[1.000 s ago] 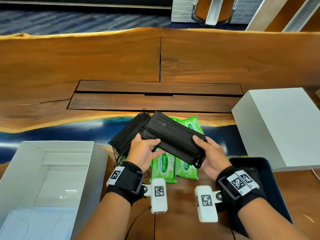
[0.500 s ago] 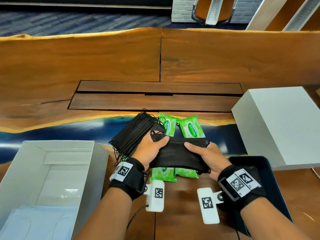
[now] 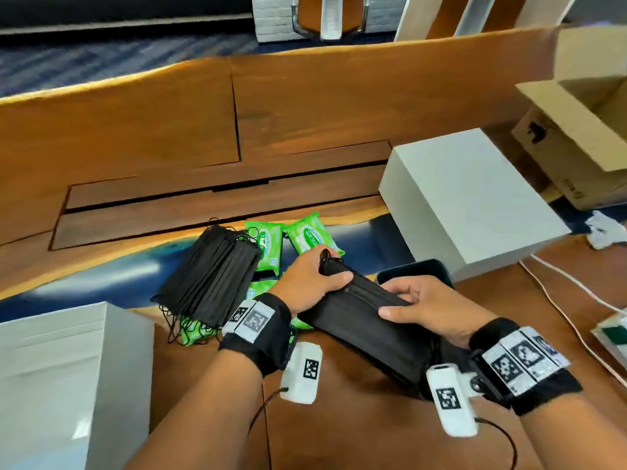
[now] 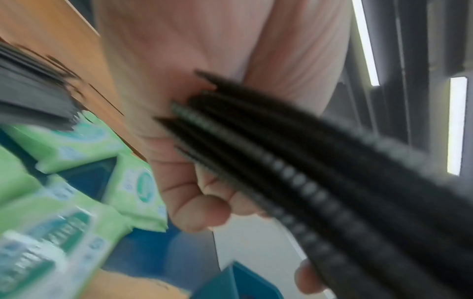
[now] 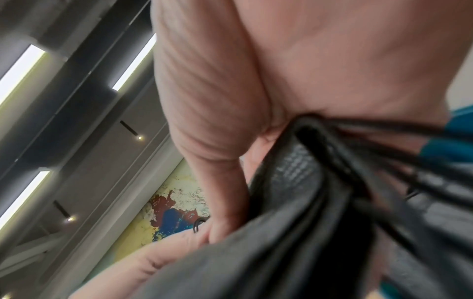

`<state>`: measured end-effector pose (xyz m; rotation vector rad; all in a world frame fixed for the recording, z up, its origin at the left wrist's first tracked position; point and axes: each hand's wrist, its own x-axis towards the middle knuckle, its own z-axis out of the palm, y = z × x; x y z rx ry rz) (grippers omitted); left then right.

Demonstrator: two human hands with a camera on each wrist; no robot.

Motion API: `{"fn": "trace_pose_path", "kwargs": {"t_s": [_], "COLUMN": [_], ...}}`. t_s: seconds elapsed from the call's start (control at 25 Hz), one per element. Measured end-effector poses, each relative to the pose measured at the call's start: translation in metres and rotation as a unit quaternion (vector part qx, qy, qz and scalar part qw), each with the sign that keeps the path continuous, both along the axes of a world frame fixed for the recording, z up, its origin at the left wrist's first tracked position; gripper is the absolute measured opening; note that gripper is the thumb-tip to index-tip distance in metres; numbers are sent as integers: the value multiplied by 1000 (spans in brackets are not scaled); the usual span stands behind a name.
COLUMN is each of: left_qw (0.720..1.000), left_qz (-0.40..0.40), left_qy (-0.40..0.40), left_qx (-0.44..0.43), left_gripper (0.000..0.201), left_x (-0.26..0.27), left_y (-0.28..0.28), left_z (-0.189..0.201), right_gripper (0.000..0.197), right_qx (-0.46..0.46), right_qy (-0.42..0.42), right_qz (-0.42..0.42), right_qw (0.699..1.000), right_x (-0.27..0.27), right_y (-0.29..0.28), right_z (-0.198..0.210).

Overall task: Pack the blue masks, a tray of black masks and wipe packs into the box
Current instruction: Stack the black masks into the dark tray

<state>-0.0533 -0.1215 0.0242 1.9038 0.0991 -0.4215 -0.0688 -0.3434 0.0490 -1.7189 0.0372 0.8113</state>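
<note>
Both hands hold one stack of black masks [image 3: 364, 320], tilted over the table. My left hand [image 3: 310, 281] grips its far end, fingers curled over the edge [image 4: 199, 204]. My right hand [image 3: 424, 308] grips the near end, thumb on top [image 5: 217, 161]. The dark blue tray [image 3: 415, 269] lies just behind and under the stack, mostly hidden. A second pile of black masks [image 3: 210, 279] lies fanned out to the left. Green wipe packs [image 3: 305, 234] lie behind and under it. The open white box [image 3: 68, 368] stands at the lower left; its inside is out of view.
A white box lid [image 3: 468, 201] sits at the right behind the tray. An open cardboard carton [image 3: 576, 130] stands at the far right. A white cable [image 3: 559, 293] runs across the table's right side. A recessed wooden panel [image 3: 220, 201] lies mid-table.
The head view has swung right and down. Both hands carried the black mask stack rightward and turned it lengthwise toward the blue tray.
</note>
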Motion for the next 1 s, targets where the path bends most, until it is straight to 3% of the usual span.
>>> {"fn": "trace_pose_path", "kwargs": {"t_s": [0.08, 0.16, 0.28, 0.4, 0.44, 0.52, 0.6, 0.64, 0.76, 0.84, 0.88, 1.0], "left_qw": [998, 992, 998, 985, 960, 888, 834, 820, 808, 808, 807, 806], "left_qz": [14, 18, 14, -72, -127, -248, -332, -354, -362, -350, -346, -343], "left_qy": [28, 65, 28, -76, -113, -147, -122, -102, -88, -101, -105, -103], "left_qx": [-48, -110, -52, 138, 222, 358, 423, 438, 457, 463, 467, 472], "left_gripper": [35, 41, 41, 27, 21, 27, 40, 45, 51, 54, 55, 54], "left_x": [3, 3, 6, -1, -6, -16, -24, -26, -28, -27, -27, -27], "left_y": [-29, -52, -81, -105, -111, -120, -127, -131, -135, -136, -136, -136], "left_z": [6, 7, -9, -20, -22, -25, -28, -30, -33, -35, -37, -41], "right_gripper": [12, 7, 15, 25, 27, 30, 32, 34, 38, 24, 20, 20], "right_qx": [-56, -103, -175, -222, -232, -261, -301, -322, -387, -429, -441, -416], "right_qy": [-48, -87, -80, -43, -42, -50, -61, -75, -190, -265, -257, -116], "right_qz": [-45, -149, -210, -175, -165, -138, -101, -81, -34, 19, 56, 152], "right_qw": [996, 980, 959, 958, 958, 954, 946, 940, 902, 863, 858, 889], "right_x": [-7, -16, -32, -40, -40, -39, -38, -39, -44, -47, -46, -44], "right_y": [-26, -54, -72, -74, -73, -71, -68, -68, -66, -65, -65, -61], "right_z": [-7, -18, -36, -59, -64, -72, -70, -67, -53, -47, -48, -60]}}
